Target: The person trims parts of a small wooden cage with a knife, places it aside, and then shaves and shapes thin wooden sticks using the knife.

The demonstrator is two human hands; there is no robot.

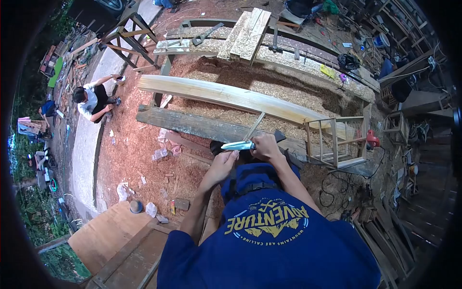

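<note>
Right, the knife (237, 146) is up in front of the chest, and the right hand (265, 147) is wrapped around its handle, hiding most of it. The left hand (224, 164) has its fingers curled just below the blade; whether they pinch anything, I can't tell. One thin stick (257, 124) slants up beyond the blade, its lower end lost behind the knife. Two hands, one knife, two short boards (244, 34) across the workbench (298, 60), one long pale plank (221, 94), one crouching person (94, 100) off left. The dark outer rim swallows the corners.
</note>
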